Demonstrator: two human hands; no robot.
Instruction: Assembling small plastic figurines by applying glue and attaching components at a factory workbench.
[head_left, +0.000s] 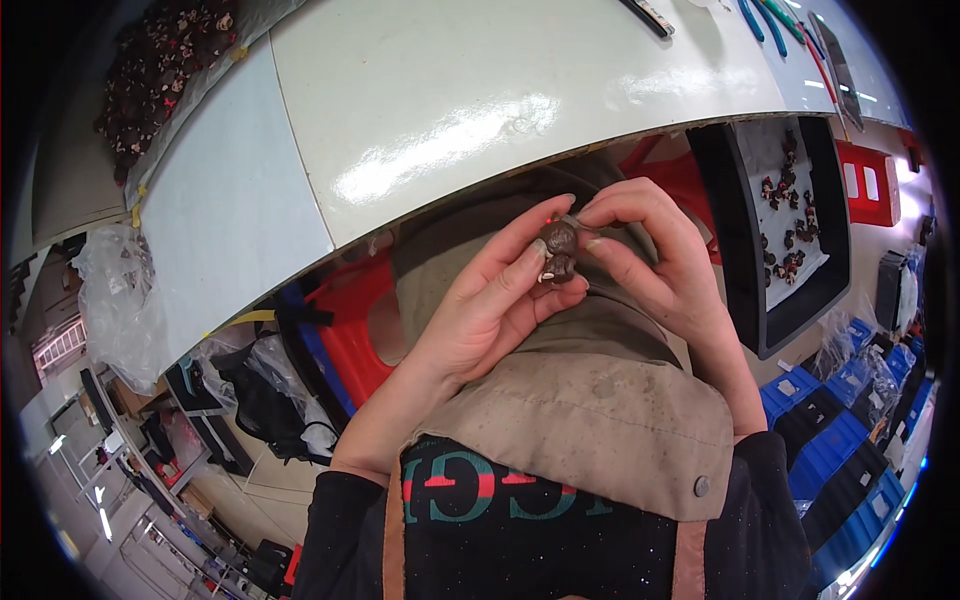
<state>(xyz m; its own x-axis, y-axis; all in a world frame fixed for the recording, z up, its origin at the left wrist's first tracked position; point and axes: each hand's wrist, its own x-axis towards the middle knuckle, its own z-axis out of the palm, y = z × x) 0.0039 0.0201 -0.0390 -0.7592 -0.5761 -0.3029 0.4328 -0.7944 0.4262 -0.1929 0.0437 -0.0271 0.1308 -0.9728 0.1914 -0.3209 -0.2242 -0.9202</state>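
In front of my lap, over the apron, my left hand [497, 290] is closed round a small brown figurine [560, 240]. The figurine has a rounded head, a smaller body and a few pale and red spots. Its thumb presses the near side while the fingers wrap beneath. My right hand [650, 245] is closed in a pinch at the figurine's upper right edge, thumb and forefinger drawn together. Something small and greyish may sit between those fingertips, but I cannot make out what it is.
A pale worktable [450, 90] curves ahead, with a heap of brown figurines [165, 70] at far left. Pliers [765, 25] and a dark-handled tool [650, 15] lie at the back right. A black tray [715, 190] with several figurines stands right, above blue crates [840, 450].
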